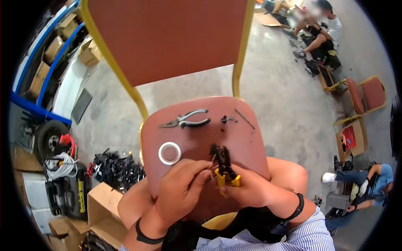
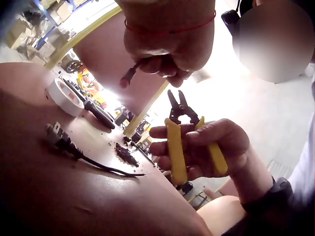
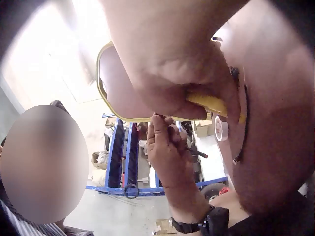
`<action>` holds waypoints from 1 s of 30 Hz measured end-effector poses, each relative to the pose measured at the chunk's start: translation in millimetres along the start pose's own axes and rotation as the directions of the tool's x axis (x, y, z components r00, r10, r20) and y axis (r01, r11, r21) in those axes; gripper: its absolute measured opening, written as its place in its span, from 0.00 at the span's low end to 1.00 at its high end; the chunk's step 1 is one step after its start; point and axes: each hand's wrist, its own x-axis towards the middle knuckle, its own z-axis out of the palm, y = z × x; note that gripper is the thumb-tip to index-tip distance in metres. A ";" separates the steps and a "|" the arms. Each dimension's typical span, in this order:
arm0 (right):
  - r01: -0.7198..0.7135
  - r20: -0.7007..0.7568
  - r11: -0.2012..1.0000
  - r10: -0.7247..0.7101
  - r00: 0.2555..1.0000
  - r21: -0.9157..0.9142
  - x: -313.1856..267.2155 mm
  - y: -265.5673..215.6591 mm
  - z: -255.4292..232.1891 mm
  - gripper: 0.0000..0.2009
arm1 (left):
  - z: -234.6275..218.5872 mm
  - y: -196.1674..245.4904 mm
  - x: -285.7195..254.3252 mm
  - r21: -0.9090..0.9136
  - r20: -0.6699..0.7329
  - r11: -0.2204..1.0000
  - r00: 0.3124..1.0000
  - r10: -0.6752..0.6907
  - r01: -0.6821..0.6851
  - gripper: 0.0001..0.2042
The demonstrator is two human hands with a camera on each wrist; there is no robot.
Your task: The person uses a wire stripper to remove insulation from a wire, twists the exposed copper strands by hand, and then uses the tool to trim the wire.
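Note:
My right hand (image 1: 251, 190) grips yellow-handled wire strippers (image 2: 176, 152), their dark jaws slightly apart and pointing away from me over the chair seat (image 1: 197, 142). Close beside them, my left hand (image 1: 180, 188) pinches a thin dark cable piece (image 2: 128, 77) with a reddish end; most of it is hidden by the fingers. In the left wrist view a short black cable (image 2: 106, 168) with a metal-ended plug lies on the seat, near a heap of dark scraps (image 2: 127, 155).
Grey-handled pliers (image 1: 186, 120), a roll of white tape (image 1: 169, 153), small black parts (image 1: 228, 120) and a hex key (image 1: 246, 121) lie on the seat. The backrest (image 1: 171, 37) rises behind. An open cardboard box (image 1: 106, 209) and black parts (image 1: 115, 169) stand on the floor at left.

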 end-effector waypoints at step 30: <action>0.162 0.009 0.973 -0.163 0.987 -0.165 0.4 2.9 -0.7 0.31 | 6.1 -7.3 -1.9 0.080 0.134 0.996 0.990 0.038 -0.049 0.11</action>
